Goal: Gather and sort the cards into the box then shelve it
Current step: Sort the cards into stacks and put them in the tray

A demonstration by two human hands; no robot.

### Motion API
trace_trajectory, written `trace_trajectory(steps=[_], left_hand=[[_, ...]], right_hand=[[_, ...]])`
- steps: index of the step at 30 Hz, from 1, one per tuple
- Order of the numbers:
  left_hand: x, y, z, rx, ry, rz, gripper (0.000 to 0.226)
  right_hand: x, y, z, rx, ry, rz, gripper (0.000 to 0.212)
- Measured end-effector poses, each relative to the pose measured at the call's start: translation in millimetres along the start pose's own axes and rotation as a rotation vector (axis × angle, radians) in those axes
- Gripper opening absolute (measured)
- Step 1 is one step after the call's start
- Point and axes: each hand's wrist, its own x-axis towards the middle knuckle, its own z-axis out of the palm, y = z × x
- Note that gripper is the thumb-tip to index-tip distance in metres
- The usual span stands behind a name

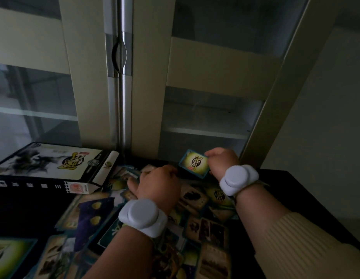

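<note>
Nearest us, most of the cards (197, 228) lie scattered on the dark table (307, 198), so we judge the gathering barely begun. Our left hand (157, 184) reaches down among them, whether it grips one we cannot tell, while our right hand (221, 160) pinches a small stack of cards (194, 164) above the spread. Beyond, the box (52, 164) lies open-ended at the left, and behind it the glass-doored cabinet (122, 57) stands shut in a dim room, shelving still ahead.
</note>
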Motion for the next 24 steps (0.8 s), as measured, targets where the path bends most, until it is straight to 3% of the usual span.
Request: trace_trajectory(steps=[4, 9, 11, 24], left_hand=[[-0.4, 2.4, -0.4, -0.013, -0.006, -0.013, 0.036], [-4.4, 6.4, -3.7, -0.019, 0.002, 0.01, 0.034], [-4.7, 6.2, -4.3, -0.024, -0.009, 0.017, 0.034], [-4.1, 5.5, -4.7, -0.046, 0.001, 0.001, 0.034]], right_hand=[[-6.2, 2.4, 3.2, -0.172, 0.01, -0.022, 0.031], [-10.1, -4.2, 7.1, -0.47, -0.118, -0.008, 0.015], [-10.4, -6.3, 12.8, -0.521, -0.157, 0.003, 0.023], [1.0, -1.9, 21.8, -0.527, -0.225, -0.052, 0.027]])
